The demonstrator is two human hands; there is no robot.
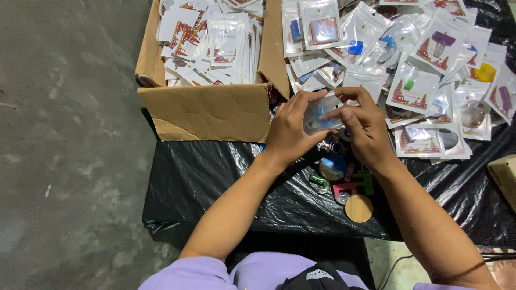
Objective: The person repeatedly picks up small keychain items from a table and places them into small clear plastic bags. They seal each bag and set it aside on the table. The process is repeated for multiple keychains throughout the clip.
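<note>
floor: grey concrete [70, 134], far left, bare patch.
box: open cardboard box [209, 110] left of the hands, stacked with flat white packets with red print [215, 43]; front flap faces the person.
sheet: black plastic sheet [215, 182] covers the surface under the hands, wrinkled, runs from under the box to the right edge.
left hand: left hand [287, 129] just right of the box flap, grip closed, fingers pinched on the left edge of the clear pouch.
pouch: small clear plastic pouch [318, 114] held up between both hands, above the sheet, centre of view; contents can't tell.
right hand: right hand [365, 126] grip closed on the pouch's right edge and top, fingers curled over it.
loose pieces: below the hands on the sheet, small coloured keyring-type bits [349, 185], one round wooden disc [358, 208], one blue round piece [333, 166].
filled packets: heap of clear packets with coloured items inside [419, 59], top right, spread over the sheet, close behind the right hand.
</note>
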